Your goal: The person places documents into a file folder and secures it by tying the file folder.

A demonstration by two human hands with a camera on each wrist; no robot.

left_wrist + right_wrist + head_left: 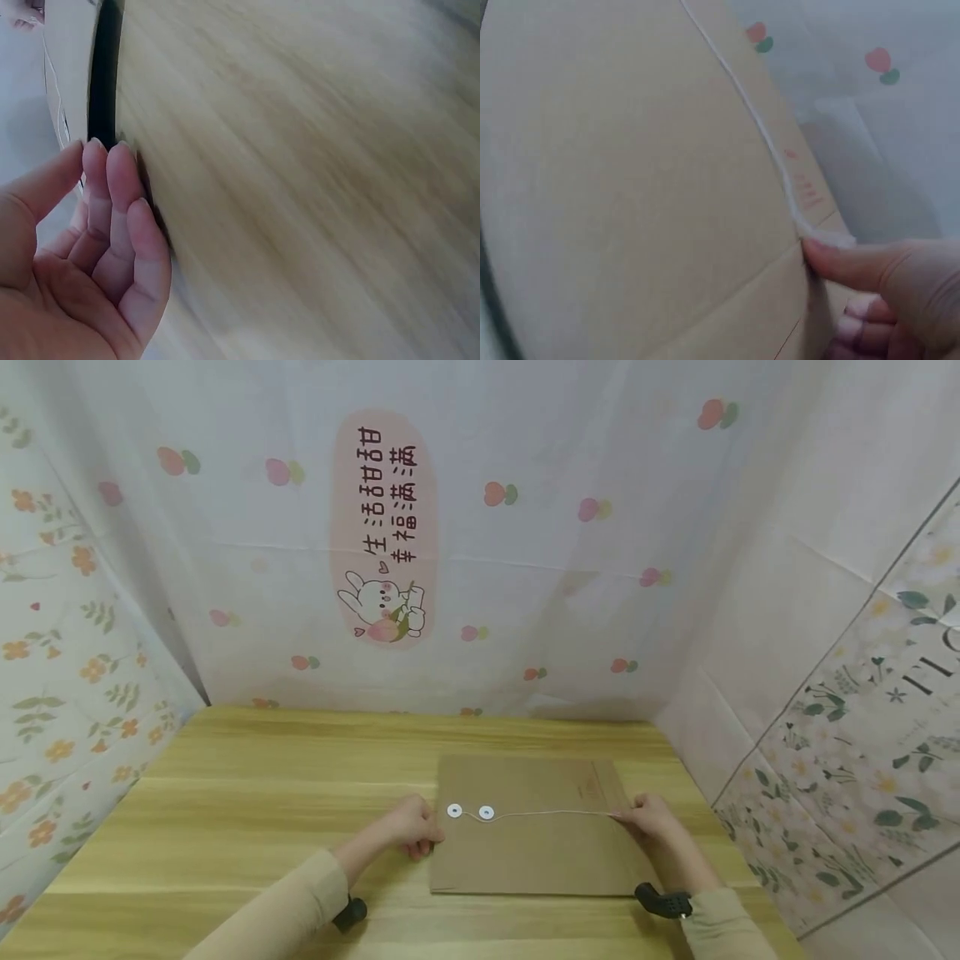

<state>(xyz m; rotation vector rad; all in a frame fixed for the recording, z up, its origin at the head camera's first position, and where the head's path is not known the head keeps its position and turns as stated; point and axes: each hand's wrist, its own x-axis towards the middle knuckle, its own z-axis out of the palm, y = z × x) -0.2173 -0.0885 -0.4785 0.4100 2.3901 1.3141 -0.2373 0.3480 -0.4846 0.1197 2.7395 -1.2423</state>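
A brown kraft-paper string-tie envelope (532, 860) lies flat side up over the table, with two white button discs (486, 812) near its left edge. From the discs a thin white string (558, 812) runs across to the right edge. My left hand (416, 828) pinches the left edge between thumb and fingertips; in the left wrist view a dark gap shows beneath that edge. At the opposite edge my right hand (652, 818) grips the envelope, its thumb (847, 262) pressing the string's end against the paper. Some right fingers are hidden behind the envelope.
The wood-grain table (247, 793) extends left of the envelope. A printed white curtain (525, 568) hangs behind it, and floral cloths stand at the left and right sides. A black wrist device (663, 902) sits on the right wrist.
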